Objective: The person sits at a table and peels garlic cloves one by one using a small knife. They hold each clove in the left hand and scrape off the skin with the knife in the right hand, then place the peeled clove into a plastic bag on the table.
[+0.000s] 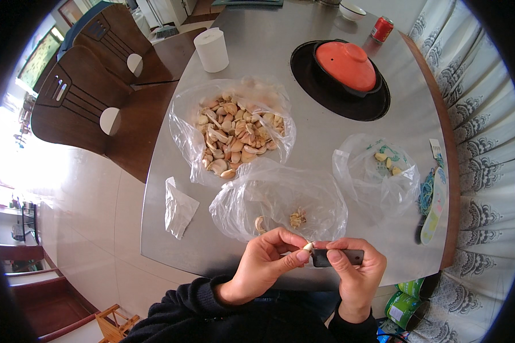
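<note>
My left hand (268, 261) pinches a pale garlic clove (308, 247) between thumb and fingertips. A small dark flat tool (338, 257), perhaps a blade, is held in my right hand (358, 270), its left end close beside the clove. Just beyond my hands lies a clear plastic bag (279, 188) with garlic skins (298, 218) and a curved piece of skin or clove (259, 224) in it. Many unpeeled garlic cloves (236, 137) fill an open clear bag farther off. In another plastic bag (352, 171) at the right are several peeled cloves (381, 157).
A crumpled tissue (180, 208) lies left on the metallic-looking table (159, 240). Farther back stand a paper roll (211, 49), a red-lidded pot (347, 64), a red can (382, 28) and a bowl (352, 10). A fork (435, 147) and blue cord (426, 194) lie near the right edge.
</note>
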